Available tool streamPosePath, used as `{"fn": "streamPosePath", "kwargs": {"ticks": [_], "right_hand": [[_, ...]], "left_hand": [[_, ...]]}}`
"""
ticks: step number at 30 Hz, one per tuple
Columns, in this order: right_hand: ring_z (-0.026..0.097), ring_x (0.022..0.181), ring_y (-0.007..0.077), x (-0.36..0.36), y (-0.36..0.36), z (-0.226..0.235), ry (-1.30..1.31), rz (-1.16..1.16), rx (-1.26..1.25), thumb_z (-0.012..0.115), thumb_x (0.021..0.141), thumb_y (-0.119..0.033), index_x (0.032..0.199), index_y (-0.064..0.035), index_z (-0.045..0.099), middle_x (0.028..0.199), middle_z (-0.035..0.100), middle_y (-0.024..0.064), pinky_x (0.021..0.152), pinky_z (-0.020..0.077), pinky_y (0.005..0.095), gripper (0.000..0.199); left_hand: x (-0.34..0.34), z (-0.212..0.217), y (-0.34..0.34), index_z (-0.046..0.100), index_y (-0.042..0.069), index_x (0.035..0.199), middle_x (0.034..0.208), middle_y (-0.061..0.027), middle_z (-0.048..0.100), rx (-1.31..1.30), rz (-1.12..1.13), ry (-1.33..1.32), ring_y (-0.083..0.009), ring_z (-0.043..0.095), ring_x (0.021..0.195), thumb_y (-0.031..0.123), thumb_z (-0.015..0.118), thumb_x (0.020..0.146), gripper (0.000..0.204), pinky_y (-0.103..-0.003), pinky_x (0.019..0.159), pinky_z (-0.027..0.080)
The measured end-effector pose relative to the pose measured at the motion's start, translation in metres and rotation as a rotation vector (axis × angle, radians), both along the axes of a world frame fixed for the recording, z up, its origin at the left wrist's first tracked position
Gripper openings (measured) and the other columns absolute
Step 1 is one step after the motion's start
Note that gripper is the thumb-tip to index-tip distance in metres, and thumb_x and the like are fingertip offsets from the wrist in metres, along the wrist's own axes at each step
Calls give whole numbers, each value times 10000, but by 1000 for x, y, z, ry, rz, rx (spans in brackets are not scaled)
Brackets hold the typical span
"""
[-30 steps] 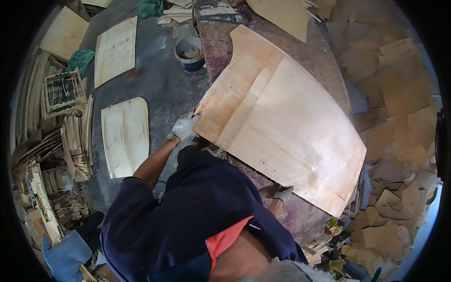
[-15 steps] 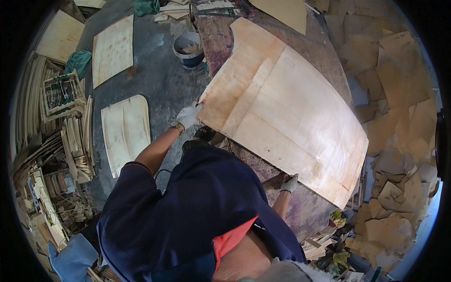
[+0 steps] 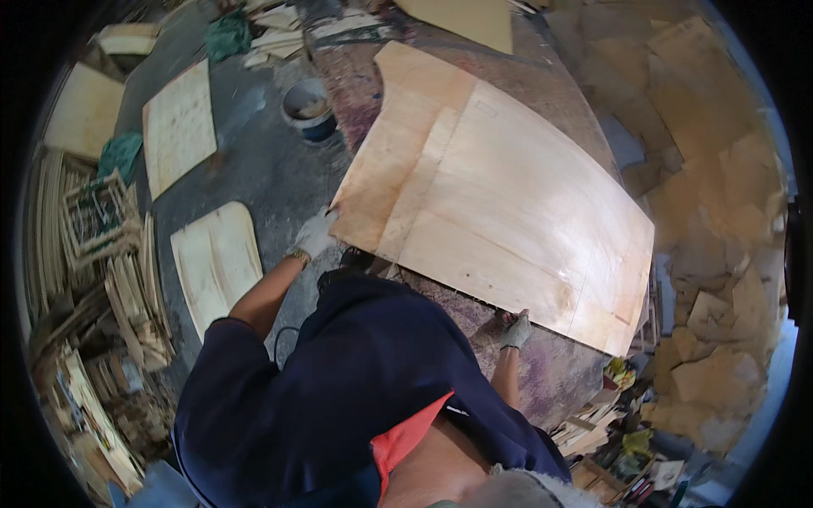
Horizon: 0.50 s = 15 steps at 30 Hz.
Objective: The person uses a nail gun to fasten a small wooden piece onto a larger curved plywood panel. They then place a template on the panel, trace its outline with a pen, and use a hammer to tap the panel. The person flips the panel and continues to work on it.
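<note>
Head view: I'm gripping the big plywood sheet (image 3: pixel 500 212) lying on the stained worktable (image 3: pixel 550 372), left hand (image 3: pixel 315 233) clamping its corner, right hand (image 3: pixel 515 330) pinching its near edge, ideally keeping both holds level.

A stained, purplish desk (image 3: pixel 542 356) carries a large pale plywood sheet (image 3: pixel 500 203), which covers most of its top and overhangs the near left corner. At the far end of the desk, beyond the sheet, lies another tan board (image 3: pixel 466 17). Left of the desk the grey floor (image 3: pixel 262 169) holds a round bucket (image 3: pixel 309 106) just beside the desk's edge, a flat rectangular panel (image 3: pixel 176 127) farther left, and a rounded pale panel (image 3: pixel 216 262) nearer. Scraps of veneer (image 3: pixel 720 195) cover the floor on the right.
</note>
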State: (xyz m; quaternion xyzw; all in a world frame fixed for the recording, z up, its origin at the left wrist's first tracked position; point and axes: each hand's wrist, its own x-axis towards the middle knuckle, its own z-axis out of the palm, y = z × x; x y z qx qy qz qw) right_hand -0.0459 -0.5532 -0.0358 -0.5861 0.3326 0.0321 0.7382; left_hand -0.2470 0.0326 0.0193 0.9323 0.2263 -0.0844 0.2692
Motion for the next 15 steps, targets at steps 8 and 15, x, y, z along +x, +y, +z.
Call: {"fn": "streamPosePath", "kwargs": {"ticks": [8,15], "right_hand": [[544,507,172,-3,14,19,32,58,-113,683,983,-378,791,-115,583,637,551,25,462,521,359,340],[563,485,153,-8,28,36,27,-15,-156,712,954,-322,904,-30,672,659,564,17,418,467,304,300]], "left_hand": [[-6,-18,8,397,138,1536,1502,-208,466,73,-50,-38,-440,588,1211,382,891,695,1005,-480,969,530],[-1,-39,36,491,35,1468,1244,-234,625,-278,75,-108,-417,632,1102,291,952,624,995,-447,914,534]]}}
